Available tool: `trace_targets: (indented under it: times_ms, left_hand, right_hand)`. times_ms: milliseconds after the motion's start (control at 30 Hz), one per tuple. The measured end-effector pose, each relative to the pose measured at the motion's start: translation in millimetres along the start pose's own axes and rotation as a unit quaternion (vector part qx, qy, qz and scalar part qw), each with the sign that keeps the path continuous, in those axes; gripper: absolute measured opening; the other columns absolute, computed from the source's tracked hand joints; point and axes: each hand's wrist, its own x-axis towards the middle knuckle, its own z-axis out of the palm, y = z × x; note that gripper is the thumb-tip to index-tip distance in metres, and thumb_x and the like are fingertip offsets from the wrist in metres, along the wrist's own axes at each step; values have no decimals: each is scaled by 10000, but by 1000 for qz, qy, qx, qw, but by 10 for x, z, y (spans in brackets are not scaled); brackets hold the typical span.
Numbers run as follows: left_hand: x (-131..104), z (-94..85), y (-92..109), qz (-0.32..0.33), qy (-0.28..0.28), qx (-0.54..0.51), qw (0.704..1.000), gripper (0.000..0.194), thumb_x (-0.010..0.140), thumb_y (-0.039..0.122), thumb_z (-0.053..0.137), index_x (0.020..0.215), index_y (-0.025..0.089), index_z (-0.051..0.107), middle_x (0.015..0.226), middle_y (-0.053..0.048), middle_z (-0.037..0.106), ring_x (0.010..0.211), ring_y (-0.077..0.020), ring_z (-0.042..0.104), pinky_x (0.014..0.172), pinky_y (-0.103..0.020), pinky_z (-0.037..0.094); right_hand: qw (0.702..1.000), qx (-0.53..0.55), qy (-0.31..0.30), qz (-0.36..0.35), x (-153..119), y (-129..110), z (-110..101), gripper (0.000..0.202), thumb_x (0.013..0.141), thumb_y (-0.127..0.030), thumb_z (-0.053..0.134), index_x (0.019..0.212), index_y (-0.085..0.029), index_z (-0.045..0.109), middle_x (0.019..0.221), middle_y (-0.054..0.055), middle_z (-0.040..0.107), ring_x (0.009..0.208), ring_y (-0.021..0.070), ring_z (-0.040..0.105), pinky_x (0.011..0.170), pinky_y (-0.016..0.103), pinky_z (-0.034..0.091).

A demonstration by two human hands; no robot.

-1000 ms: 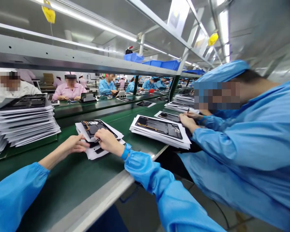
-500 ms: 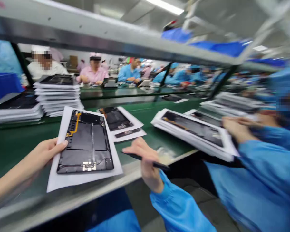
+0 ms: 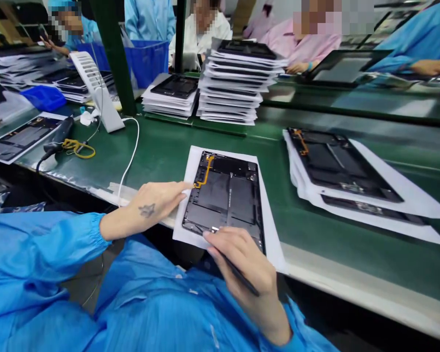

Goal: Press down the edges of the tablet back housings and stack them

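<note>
A black device housing [image 3: 220, 195] with an orange flex cable [image 3: 207, 173] lies on a white sheet [image 3: 275, 234] at the bench's front edge. My left hand [image 3: 148, 208] reaches its left edge, fingers together at the orange cable's lower end; whether they pinch anything is hidden. A slim black pen-like tool [image 3: 238, 274] is gripped in my right hand [image 3: 247, 274], which rests over the housing's lower edge, the tool's tip near the small board there.
More housings on sheets [image 3: 348, 166] lie to the right. Tall stacks [image 3: 238, 83] stand behind, beside a green post [image 3: 113, 54]. A white slotted stand [image 3: 97, 90] with a white cable [image 3: 132, 161] is at left. People sit across the bench.
The view has swung left and down. The housing, tilted up in my left hand before, now lies on the bench. My right hand has come onto its lower edge with the tool.
</note>
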Motion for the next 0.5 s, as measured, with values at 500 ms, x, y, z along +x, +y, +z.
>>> trace_targets:
  times_ms: [500]
  left_hand:
    - [-241, 153, 51, 124, -12, 24, 992, 180, 1039, 174, 455, 1021, 186, 634, 989, -53, 640, 842, -167, 604, 694, -275, 487]
  right_hand:
    - [993, -108, 2, -37, -43, 50, 278, 395, 894, -24, 636, 1249, -196, 663, 893, 53, 767, 825, 195, 678, 864, 414, 591]
